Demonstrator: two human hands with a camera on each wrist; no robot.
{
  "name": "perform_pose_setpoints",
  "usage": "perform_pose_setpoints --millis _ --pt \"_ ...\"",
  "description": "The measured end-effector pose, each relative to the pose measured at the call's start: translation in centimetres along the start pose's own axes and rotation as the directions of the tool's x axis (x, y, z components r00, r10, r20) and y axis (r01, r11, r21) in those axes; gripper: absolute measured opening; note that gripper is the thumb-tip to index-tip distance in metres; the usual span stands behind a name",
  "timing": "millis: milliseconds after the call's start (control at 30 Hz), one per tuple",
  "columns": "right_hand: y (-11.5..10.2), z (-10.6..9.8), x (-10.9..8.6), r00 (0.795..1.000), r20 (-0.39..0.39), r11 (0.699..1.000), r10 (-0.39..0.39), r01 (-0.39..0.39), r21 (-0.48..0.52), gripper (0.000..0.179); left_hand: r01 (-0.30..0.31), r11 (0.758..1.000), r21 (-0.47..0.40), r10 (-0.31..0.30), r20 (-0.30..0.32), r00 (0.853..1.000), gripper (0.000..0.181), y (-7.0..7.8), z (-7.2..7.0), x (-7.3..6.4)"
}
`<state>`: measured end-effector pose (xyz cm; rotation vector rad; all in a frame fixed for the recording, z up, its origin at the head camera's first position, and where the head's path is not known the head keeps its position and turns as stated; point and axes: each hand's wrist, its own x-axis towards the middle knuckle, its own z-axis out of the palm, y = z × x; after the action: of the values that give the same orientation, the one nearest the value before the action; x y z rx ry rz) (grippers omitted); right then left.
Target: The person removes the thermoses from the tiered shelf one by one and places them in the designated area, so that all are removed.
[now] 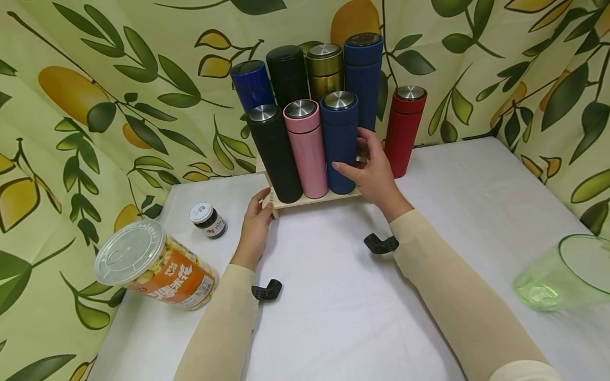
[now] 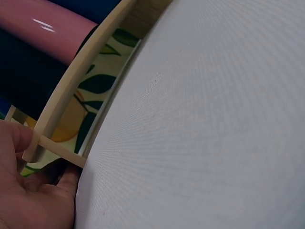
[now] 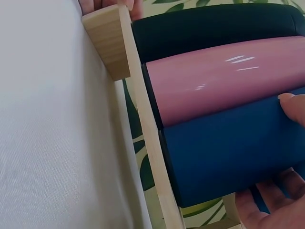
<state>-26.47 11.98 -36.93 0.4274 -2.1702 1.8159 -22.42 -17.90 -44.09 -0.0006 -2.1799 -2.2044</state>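
A two-level wooden rack [image 1: 316, 199] bears upright thermos bottles. On its front level stand a black thermos [image 1: 277, 159], a pink thermos [image 1: 308, 159] and a matte blue thermos [image 1: 340, 151], left to right. My right hand [image 1: 378, 180] holds the matte blue thermos, thumb across its front and fingers round its right side, as the right wrist view also shows. With my left hand [image 1: 254, 227] I grip the rack's front left corner; in the left wrist view the thumb [image 2: 21, 136] lies against the wooden end.
Behind stand a glossy blue thermos [image 1: 253, 87], a black one [image 1: 288, 76], a gold one [image 1: 326, 74] and a taller blue one [image 1: 364, 74]. A red thermos [image 1: 405, 132] is at right. Around the white table are a snack tub [image 1: 167, 270], a small jar [image 1: 209, 221] and a green cup [image 1: 562, 275].
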Motion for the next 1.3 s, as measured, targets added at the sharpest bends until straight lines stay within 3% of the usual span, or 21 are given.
perform_pose_setpoints --millis 267,500,767,1000,1300 --pt "-0.2 -0.4 -0.2 1.0 -0.022 0.999 -0.015 0.014 -0.036 0.085 0.005 1.0 -0.003 -0.005 0.005 1.0 0.049 -0.1 -0.1 0.0" --pt "-0.7 -1.5 0.0 0.995 -0.086 0.998 -0.052 0.05 -0.027 0.083 -0.012 1.0 -0.012 0.012 0.005 1.0 0.049 -0.2 -0.3 -0.2" --pt "-1.9 -3.1 0.0 0.977 -0.183 0.994 -0.107 0.102 -0.041 0.076 -0.012 1.0 -0.026 0.012 0.004 1.0 0.049 -0.3 -0.2 -0.2" --pt "-2.9 -4.5 0.0 0.966 -0.249 0.996 -0.075 0.061 -0.066 0.079 -0.009 1.0 -0.022 0.009 0.01 1.0 0.049 -0.2 -0.2 -0.2" --pt "-3.5 -6.4 -0.1 0.934 -0.341 0.989 -0.108 0.067 -0.131 0.079 -0.009 1.0 -0.022 0.01 0.01 1.0 0.049 -0.2 -0.1 0.0"
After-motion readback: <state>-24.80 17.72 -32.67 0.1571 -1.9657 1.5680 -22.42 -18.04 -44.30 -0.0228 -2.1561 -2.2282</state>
